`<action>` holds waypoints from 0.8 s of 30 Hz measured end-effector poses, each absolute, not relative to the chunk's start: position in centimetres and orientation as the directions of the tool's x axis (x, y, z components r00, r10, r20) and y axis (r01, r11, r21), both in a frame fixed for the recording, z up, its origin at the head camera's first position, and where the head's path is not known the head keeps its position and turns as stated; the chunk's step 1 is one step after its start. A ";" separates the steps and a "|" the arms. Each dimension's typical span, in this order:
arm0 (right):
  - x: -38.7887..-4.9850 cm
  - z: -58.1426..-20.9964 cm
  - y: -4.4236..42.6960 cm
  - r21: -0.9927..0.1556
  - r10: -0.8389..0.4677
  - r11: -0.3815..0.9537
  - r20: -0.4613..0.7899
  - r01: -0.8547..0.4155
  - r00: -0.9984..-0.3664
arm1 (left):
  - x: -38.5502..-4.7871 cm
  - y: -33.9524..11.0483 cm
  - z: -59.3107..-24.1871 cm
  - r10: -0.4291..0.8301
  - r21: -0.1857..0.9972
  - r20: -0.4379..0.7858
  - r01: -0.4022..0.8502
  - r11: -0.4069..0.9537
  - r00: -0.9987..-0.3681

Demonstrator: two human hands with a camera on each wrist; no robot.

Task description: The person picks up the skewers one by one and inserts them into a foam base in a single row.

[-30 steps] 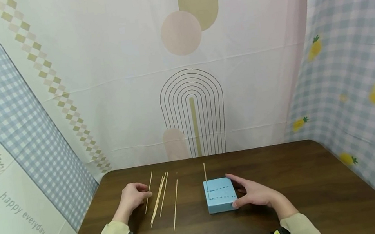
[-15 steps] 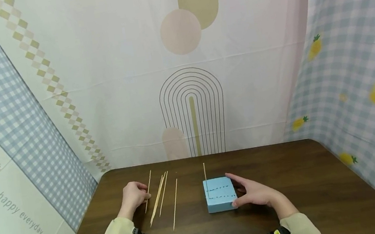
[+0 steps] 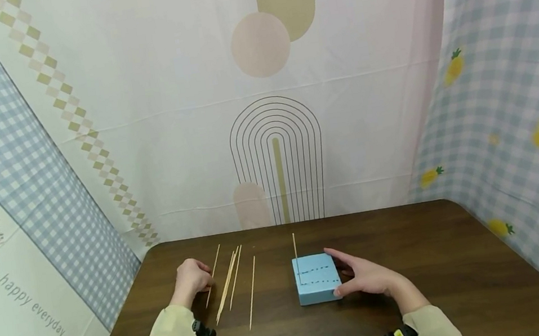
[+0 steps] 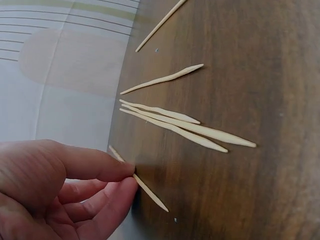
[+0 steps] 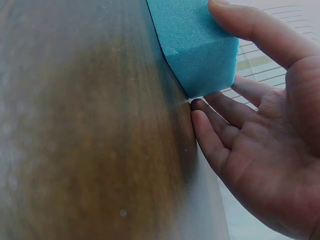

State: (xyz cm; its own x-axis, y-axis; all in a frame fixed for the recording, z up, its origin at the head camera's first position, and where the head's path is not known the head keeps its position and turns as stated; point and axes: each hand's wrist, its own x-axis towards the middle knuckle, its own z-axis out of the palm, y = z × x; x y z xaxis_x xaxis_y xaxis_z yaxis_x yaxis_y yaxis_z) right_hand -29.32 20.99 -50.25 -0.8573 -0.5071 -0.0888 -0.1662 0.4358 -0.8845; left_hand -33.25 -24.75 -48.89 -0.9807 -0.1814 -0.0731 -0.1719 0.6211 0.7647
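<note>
My left hand (image 3: 191, 276) is over the left part of the table, its thumb and forefinger pinching a thin wooden skewer (image 4: 153, 193), as the left wrist view shows. Farther right, a light blue foam block (image 3: 318, 292) lies flat, with rows of dark marks across its top. One skewer (image 3: 294, 246) stands upright in the block near its left side. My right hand (image 3: 365, 277) holds the block's right side, thumb at the near corner and forefinger at the far one. In the right wrist view the thumb presses on the blue foam (image 5: 200, 65); the other fingers are loosely bent.
Between my left hand and the block lie several loose skewers (image 3: 226, 290), some bunched together, and a single skewer (image 3: 252, 292) apart on their right. The dark wooden table (image 3: 411, 234) ends at a patterned cloth (image 3: 187, 162) behind; checked cloth hangs at both sides.
My left thumb and forefinger have closed on the leftmost skewer, which has turned slightly. The right hand and the foam block stay where they were.
</note>
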 end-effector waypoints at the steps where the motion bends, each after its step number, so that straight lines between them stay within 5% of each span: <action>1: -29.3 -50.2 21.0 -0.884 -0.508 0.436 -0.087 -0.168 -0.857 | -33.2 -24.7 -48.8 -0.182 0.758 -0.077 -0.176 0.628 -0.980; 17: -29.3 -50.2 21.0 -0.885 -0.512 0.432 -0.084 -0.172 -0.855 | -33.2 -24.4 -48.2 -0.197 0.688 -0.090 -0.203 0.696 -0.976; 24: -29.3 -50.2 21.0 -0.880 -0.509 0.441 -0.086 -0.174 -0.857 | -35.8 -25.5 -50.8 -0.132 0.500 -0.018 -0.123 0.857 -0.991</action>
State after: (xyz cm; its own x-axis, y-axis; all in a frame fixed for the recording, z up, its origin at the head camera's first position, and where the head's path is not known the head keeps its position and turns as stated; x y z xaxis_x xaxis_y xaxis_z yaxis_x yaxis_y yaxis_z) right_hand -29.35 20.99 -50.24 -0.8565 -0.5088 -0.0863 -0.1735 0.4414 -0.8804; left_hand -35.77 -25.50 -50.80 -0.9911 -0.1320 -0.0176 -0.1230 0.8570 0.5004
